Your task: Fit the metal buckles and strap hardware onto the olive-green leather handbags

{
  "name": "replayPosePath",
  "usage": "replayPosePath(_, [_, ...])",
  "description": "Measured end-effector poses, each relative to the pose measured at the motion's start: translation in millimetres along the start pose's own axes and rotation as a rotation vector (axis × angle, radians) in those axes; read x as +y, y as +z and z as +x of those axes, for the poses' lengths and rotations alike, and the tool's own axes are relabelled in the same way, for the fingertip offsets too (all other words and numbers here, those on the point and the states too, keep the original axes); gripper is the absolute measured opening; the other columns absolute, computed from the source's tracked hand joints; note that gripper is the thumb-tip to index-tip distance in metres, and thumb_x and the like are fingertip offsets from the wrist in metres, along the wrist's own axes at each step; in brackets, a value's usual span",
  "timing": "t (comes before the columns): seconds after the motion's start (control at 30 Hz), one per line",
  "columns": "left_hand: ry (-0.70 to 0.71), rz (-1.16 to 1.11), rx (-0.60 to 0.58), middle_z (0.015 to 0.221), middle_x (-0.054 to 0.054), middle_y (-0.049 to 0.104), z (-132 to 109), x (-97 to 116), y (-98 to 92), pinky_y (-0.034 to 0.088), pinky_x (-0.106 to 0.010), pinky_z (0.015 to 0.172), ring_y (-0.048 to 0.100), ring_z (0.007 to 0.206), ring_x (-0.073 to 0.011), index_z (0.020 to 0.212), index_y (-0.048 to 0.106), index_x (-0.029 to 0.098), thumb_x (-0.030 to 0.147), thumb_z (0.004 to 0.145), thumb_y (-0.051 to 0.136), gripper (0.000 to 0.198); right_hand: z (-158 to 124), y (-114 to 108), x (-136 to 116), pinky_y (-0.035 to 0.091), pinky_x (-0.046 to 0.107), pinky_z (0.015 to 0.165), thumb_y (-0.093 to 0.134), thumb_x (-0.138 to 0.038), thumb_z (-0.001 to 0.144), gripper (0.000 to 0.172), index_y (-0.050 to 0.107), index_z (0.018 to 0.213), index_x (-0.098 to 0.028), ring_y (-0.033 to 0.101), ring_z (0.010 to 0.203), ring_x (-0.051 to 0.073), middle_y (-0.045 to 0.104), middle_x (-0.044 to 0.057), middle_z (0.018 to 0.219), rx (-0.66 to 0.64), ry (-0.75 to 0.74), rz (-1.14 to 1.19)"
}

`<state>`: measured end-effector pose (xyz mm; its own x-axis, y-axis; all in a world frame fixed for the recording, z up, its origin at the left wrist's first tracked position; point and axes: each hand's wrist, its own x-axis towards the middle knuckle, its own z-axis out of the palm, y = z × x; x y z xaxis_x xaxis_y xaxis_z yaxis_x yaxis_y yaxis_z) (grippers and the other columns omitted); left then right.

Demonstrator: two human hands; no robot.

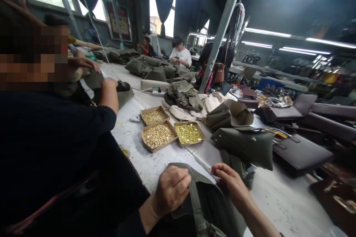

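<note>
A dark olive-green bag (213,202) lies at the table's near edge, its dark inside facing up and a strap (196,202) running along it. My left hand (172,188) is closed in a fist over the bag's left edge; whatever is inside the fist is hidden. On the other side, my right hand (232,183) hovers by the bag's right edge with its fingertips curled together. I cannot make out what those fingertips hold, if anything. Beyond both hands stand shallow cardboard trays of small gold-coloured metal pieces: a left tray (159,136), a right tray (190,133) and a back tray (154,116).
A green bag (244,146) with metal studs stands beyond my right hand. Brown bags (302,153) crowd the right side. At left a person in dark clothing (55,137) sits close, an arm over another green bag (126,94). A metal post (219,37) rises behind.
</note>
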<state>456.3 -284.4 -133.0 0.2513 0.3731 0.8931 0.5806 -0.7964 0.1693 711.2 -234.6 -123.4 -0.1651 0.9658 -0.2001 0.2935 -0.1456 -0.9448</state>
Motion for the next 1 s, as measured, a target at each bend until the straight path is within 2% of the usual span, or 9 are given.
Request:
replayPosePath(0.07, [0.012, -0.011, -0.001, 0.088, -0.01, 0.074, 3.7, 3.6, 0.2, 0.061, -0.036, 0.076, 0.073, 0.088, -0.0211, 0.112, 0.062, 0.013, 0.009, 0.089, 0.054, 0.025, 17.8, 5.2, 8.1, 0.047, 0.025, 0.057, 0.059, -0.043, 0.08, 0.027, 0.067, 0.086, -0.018, 0.063, 0.066, 0.017, 0.069, 0.004, 0.079, -0.132, 0.019, -0.176])
replayPosePath(0.13, [0.012, 0.001, -0.001, 0.085, -0.009, 0.074, 6.3, 6.0, 0.2, 0.061, -0.035, 0.073, 0.073, 0.085, -0.0208, 0.112, 0.061, 0.014, 0.011, 0.09, 0.054, 0.023, 38.5, 16.3, 3.6, 0.045, 0.024, 0.053, 0.063, -0.036, 0.075, 0.019, 0.068, 0.079, -0.017, 0.062, 0.059, 0.015, 0.067, 0.002, 0.07, -0.244, -0.009, -0.319])
replayPosePath(0.27, [0.004, 0.024, 0.001, 0.084, -0.009, 0.072, 6.3, 7.3, 0.0, 0.059, -0.034, 0.069, 0.072, 0.082, -0.0207, 0.11, 0.061, 0.015, 0.014, 0.093, 0.049, 0.02, 85.8, 53.2, -38.1, 0.043, 0.023, 0.05, 0.062, -0.023, 0.078, 0.01, 0.07, 0.076, -0.017, 0.062, 0.053, 0.015, 0.065, 0.001, 0.061, -0.379, -0.123, -0.54])
replayPosePath(0.4, [0.012, 0.023, -0.003, 0.084, -0.009, 0.071, 3.1, 7.3, -0.4, 0.059, -0.034, 0.069, 0.07, 0.079, -0.0196, 0.112, 0.061, 0.016, 0.016, 0.096, 0.045, 0.022, 126.0, 100.8, -86.3, 0.048, 0.027, 0.078, 0.06, -0.019, 0.089, 0.012, 0.073, 0.09, -0.019, 0.068, 0.09, 0.019, 0.075, 0.006, 0.093, -0.329, -0.401, -0.738])
replayPosePath(0.5, [0.024, 0.028, 0.014, 0.082, -0.008, 0.07, -0.3, 7.6, 0.1, 0.059, -0.034, 0.067, 0.069, 0.075, -0.0194, 0.115, 0.062, 0.018, 0.018, 0.098, 0.043, 0.025, 145.0, 133.1, -103.3, 0.048, 0.035, 0.093, 0.06, -0.02, 0.095, 0.012, 0.071, 0.095, -0.018, 0.065, 0.104, 0.021, 0.072, 0.007, 0.107, -0.329, -0.536, -0.882])
replayPosePath(0.6, [0.027, 0.024, 0.022, 0.081, -0.008, 0.07, -4.5, 6.4, 3.4, 0.059, -0.034, 0.067, 0.067, 0.074, -0.0195, 0.117, 0.062, 0.017, 0.02, 0.1, 0.041, 0.027, 156.9, 155.7, -104.2, 0.05, 0.044, 0.098, 0.062, -0.03, 0.099, 0.015, 0.069, 0.099, -0.016, 0.065, 0.107, 0.022, 0.07, 0.006, 0.108, -0.36, -0.6, -1.003])
replayPosePath(0.7, [0.064, 0.019, 0.063, 0.077, -0.008, 0.068, -8.4, 2.9, 9.4, 0.057, -0.033, 0.063, 0.066, 0.07, -0.0192, 0.115, 0.062, 0.015, 0.023, 0.102, 0.039, 0.028, 163.5, 168.1, -98.9, 0.053, 0.045, 0.097, 0.064, -0.033, 0.099, 0.018, 0.069, 0.102, -0.016, 0.066, 0.105, 0.022, 0.07, 0.006, 0.11, -0.386, -0.62, -1.079])
replayPosePath(0.8, [0.087, 0.037, 0.073, 0.076, -0.008, 0.068, -10.5, 0.4, 13.1, 0.054, -0.032, 0.059, 0.064, 0.066, -0.0194, 0.114, 0.061, 0.015, 0.026, 0.102, 0.04, 0.026, 165.3, 173.8, -93.6, 0.055, 0.044, 0.095, 0.064, -0.033, 0.099, 0.018, 0.069, 0.102, -0.016, 0.067, 0.104, 0.021, 0.071, 0.006, 0.109, -0.388, -0.62, -1.104])
replayPosePath(1.0, [0.05, 0.035, 0.031, 0.077, -0.008, 0.069, -9.1, 4.9, 8.5, 0.055, -0.032, 0.063, 0.066, 0.07, -0.0197, 0.115, 0.061, 0.017, 0.023, 0.1, 0.043, 0.024, 164.5, 173.5, -84.7, 0.054, 0.045, 0.097, 0.064, -0.033, 0.1, 0.017, 0.07, 0.099, -0.016, 0.066, 0.107, 0.022, 0.071, 0.006, 0.11, -0.339, -0.62, -1.007])
